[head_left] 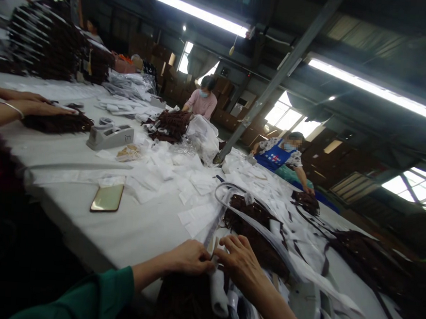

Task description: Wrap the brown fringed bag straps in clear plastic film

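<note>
At the near table edge, my left hand point(191, 257) is closed, its thumb and fingers pinched at the upper end of a white roll point(219, 293) of paper or soft sheet. Facing it, my right hand point(242, 261) bends its fingers over the same end; its thumb is mostly hidden. A narrow beige strip point(214, 245) stands up between the two hands. Dark brown fabric point(185, 298) lies below them. Close to my right wrist is a coil of clear, pale tape or strap point(240, 314). More brown fabric point(255, 225) lies just beyond my right hand.
A phone point(107, 197), a grey tape dispenser point(110, 135) and scattered white papers point(175, 171) lie on the white table point(150, 223). A long pale strap point(263, 226) loops at right. At left, another person's hands point(37, 108) rest on brown fabric. Two co-workers work across the table.
</note>
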### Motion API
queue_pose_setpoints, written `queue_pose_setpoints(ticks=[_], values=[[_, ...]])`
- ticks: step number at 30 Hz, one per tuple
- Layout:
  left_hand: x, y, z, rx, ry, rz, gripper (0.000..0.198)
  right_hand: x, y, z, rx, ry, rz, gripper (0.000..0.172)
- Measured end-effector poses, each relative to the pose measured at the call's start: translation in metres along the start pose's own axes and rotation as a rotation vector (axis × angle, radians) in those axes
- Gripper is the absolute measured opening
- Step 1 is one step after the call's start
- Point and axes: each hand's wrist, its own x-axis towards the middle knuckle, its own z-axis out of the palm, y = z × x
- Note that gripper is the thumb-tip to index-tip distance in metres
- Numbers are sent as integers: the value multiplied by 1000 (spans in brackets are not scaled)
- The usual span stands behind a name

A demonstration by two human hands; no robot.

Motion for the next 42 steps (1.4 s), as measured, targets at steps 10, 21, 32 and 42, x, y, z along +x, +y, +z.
queue_pose_setpoints(ticks=[10, 21, 32, 42], values=[[-4, 0, 0, 105, -9, 69, 29, 7, 4, -1, -5, -68, 16, 18], [-4, -4, -1, 66, -21, 10, 31, 11, 3, -11, -50, -106, -8, 8], [-4, -9, 4, 24, 21, 32, 28, -8, 1, 47, 715, 187, 553, 36], [-2, -30, 13, -227, 49, -67, 34, -15, 23, 37, 609, 375, 698, 34]])
